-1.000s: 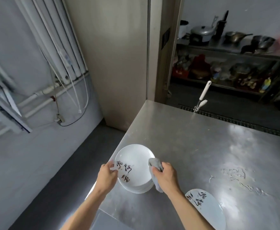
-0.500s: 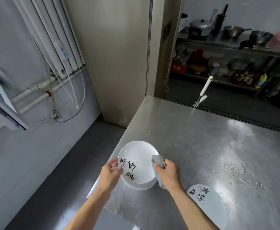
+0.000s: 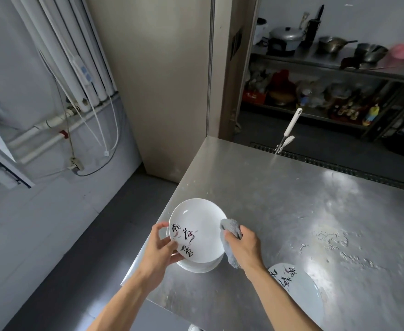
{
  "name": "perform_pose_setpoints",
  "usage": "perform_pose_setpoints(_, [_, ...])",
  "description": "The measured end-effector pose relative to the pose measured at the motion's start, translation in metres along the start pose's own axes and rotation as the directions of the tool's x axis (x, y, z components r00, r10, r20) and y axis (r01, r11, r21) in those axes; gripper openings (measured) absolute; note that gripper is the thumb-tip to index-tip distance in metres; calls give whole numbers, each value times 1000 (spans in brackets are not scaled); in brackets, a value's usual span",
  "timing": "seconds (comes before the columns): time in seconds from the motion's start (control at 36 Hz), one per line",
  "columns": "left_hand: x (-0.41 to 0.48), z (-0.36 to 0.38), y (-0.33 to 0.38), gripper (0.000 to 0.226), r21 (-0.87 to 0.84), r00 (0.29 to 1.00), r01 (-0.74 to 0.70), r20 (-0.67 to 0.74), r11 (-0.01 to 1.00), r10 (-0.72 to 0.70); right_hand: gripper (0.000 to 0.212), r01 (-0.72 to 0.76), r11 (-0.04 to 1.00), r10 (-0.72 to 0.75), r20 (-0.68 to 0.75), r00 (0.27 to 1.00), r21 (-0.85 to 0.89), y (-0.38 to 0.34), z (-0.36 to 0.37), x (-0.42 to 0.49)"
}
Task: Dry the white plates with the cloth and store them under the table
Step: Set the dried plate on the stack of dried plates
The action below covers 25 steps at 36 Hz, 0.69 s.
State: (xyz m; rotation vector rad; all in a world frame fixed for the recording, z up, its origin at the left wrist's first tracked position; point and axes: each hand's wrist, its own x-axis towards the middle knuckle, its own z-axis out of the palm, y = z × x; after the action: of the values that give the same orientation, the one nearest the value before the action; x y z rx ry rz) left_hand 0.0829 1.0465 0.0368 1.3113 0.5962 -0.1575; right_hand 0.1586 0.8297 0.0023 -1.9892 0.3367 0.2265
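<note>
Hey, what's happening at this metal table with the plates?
A person is drying dishes. Their left hand holds the top white plate of a small stack at the corner of the steel table, tilting it up. Their right hand presses a grey cloth against that plate's right edge. Another plate with the same black writing lies flat on the table nearer the person. Nothing is being put away yet.

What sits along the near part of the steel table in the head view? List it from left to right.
Left hand → top plate of the stack → grey cloth → right hand → single white plate lying flat at the near edge.
</note>
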Motion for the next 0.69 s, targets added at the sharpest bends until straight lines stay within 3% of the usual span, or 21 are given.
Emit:
perform_pose_setpoints(0.14, [-2, 9, -1, 42, -58, 1000, -9, 16, 998, 10, 42, 141, 990, -136, -184, 974, 17, -8, -23, 2])
perform_pose_setpoints(0.25, [-4, 24, 4, 45, -34, 998, -30, 56, 999, 32, 11, 283, 959, -277, -228, 933, -3, -29, -42, -2])
perform_pose_setpoints(0.28, [-5, 28, 5, 45, -14, 996, -43, 74, 999, 44, 25, 322, 945, -326, -230, 917, -57, -36, -46, -4])
perform_pose_setpoints(0.33, [-7, 38, 5, 47, 28, 992, -70, 103, 997, 66, 40, 391, 884, -439, -171, 882, -255, -45, -52, -4])
perform_pose_setpoints(0.39, [-8, 49, 5, 48, 51, 990, -93, 115, 994, 87, 42, 463, 772, -518, -9, 855, -435, -53, -54, -8])
perform_pose_setpoints(0.5, [-12, 70, 4, 45, 26, 982, -115, 154, 993, 109, 42, 596, 539, -584, 245, 774, -596, -49, -55, -14])
perform_pose_setpoints(0.58, [-12, 78, 6, 43, 6, 980, -110, 168, 994, 107, 28, 635, 510, -652, 221, 725, -580, -41, -59, -17])
perform_pose_setpoints(0.69, [-14, 82, 7, 43, 22, 979, -98, 183, 995, 93, 32, 637, 556, -600, 273, 752, -534, -36, -70, -16])
